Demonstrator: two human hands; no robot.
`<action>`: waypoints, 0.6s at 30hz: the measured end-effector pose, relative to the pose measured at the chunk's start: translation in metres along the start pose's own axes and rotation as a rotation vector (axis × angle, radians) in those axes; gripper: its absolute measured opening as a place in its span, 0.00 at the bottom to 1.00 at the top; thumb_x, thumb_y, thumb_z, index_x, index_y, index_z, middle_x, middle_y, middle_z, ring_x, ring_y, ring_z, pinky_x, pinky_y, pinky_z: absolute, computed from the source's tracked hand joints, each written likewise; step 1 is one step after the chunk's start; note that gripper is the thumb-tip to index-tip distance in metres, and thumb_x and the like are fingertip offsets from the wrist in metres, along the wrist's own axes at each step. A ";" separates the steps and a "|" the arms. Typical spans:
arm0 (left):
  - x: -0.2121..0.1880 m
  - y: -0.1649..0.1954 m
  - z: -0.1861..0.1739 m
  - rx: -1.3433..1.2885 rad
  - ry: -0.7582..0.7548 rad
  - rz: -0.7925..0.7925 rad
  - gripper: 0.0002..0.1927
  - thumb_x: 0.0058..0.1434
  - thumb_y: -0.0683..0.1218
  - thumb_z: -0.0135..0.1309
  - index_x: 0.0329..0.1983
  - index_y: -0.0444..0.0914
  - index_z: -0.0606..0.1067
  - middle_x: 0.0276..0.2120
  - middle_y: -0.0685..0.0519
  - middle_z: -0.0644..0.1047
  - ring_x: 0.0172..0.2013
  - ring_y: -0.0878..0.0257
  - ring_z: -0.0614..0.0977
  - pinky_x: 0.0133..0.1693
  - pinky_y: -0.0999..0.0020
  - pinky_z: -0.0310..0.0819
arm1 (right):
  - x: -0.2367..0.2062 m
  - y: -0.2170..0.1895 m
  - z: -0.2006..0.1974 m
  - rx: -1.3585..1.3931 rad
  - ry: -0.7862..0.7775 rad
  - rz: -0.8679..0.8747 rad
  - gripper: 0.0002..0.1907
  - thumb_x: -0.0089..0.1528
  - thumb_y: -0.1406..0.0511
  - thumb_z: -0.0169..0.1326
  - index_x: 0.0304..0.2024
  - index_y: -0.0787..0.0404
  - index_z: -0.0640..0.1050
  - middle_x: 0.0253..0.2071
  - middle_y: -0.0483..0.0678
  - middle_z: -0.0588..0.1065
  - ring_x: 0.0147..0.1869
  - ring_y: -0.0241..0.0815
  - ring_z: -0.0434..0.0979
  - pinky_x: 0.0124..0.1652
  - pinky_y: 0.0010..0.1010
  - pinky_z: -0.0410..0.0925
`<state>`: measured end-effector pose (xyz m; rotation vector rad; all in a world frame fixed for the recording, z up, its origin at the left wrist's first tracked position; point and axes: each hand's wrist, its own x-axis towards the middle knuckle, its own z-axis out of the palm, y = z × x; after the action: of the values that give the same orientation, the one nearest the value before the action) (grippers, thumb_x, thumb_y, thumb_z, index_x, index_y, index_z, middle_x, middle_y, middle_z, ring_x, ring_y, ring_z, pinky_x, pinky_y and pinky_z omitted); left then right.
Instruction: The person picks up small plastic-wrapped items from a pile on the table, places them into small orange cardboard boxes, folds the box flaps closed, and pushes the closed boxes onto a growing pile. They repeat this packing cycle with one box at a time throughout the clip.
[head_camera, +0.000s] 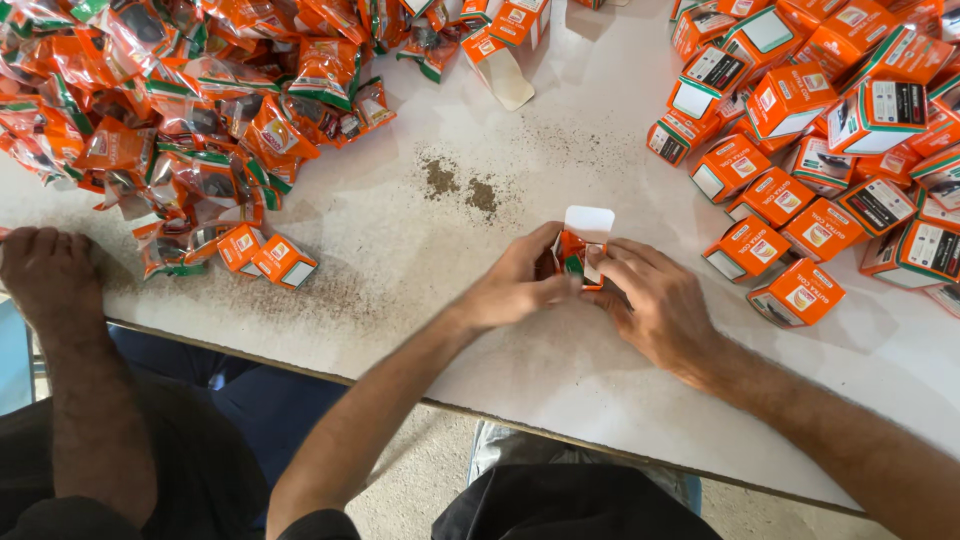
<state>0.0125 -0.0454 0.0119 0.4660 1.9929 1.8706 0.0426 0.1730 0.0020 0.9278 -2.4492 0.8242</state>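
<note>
A small orange carton (578, 247) with its white top flap standing open sits on the white table (420, 250) between my hands. My left hand (520, 285) grips it from the left, fingers curled around its side. Closing on it from the right, my right hand (655, 300) has its fingertips at the carton's opening. An orange and green sachet shows inside the carton mouth.
A heap of orange sachets (170, 110) fills the far left. Filled orange cartons (820, 130) pile up at the right. Two small cartons (268, 255) lie at the left. Another person's hand (50, 275) rests on the table edge. Dark spilled powder (460, 185) marks the middle.
</note>
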 end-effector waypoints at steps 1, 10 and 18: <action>-0.001 0.002 -0.007 -0.169 -0.075 -0.056 0.18 0.56 0.42 0.51 0.51 0.35 0.73 0.34 0.53 0.78 0.31 0.68 0.78 0.34 0.71 0.76 | 0.001 -0.001 -0.001 -0.021 -0.004 -0.006 0.27 0.47 0.75 0.64 0.50 0.65 0.77 0.51 0.56 0.79 0.58 0.55 0.79 0.51 0.43 0.75; 0.024 -0.016 -0.008 0.097 -0.012 -0.091 0.13 0.71 0.46 0.52 0.46 0.29 0.78 0.32 0.46 0.80 0.27 0.66 0.78 0.29 0.71 0.75 | 0.005 -0.003 -0.001 0.026 -0.012 0.048 0.21 0.53 0.66 0.68 0.47 0.64 0.77 0.48 0.54 0.79 0.57 0.55 0.79 0.50 0.43 0.74; -0.001 -0.014 0.008 0.539 0.132 0.574 0.18 0.62 0.40 0.55 0.55 0.32 0.75 0.59 0.42 0.77 0.59 0.48 0.81 0.58 0.58 0.79 | 0.000 -0.001 -0.002 0.107 -0.021 0.114 0.25 0.55 0.64 0.68 0.49 0.67 0.73 0.51 0.59 0.78 0.53 0.58 0.80 0.47 0.44 0.74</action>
<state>0.0177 -0.0401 -0.0025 1.1974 2.6658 1.6434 0.0431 0.1734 0.0038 0.8432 -2.5163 0.9984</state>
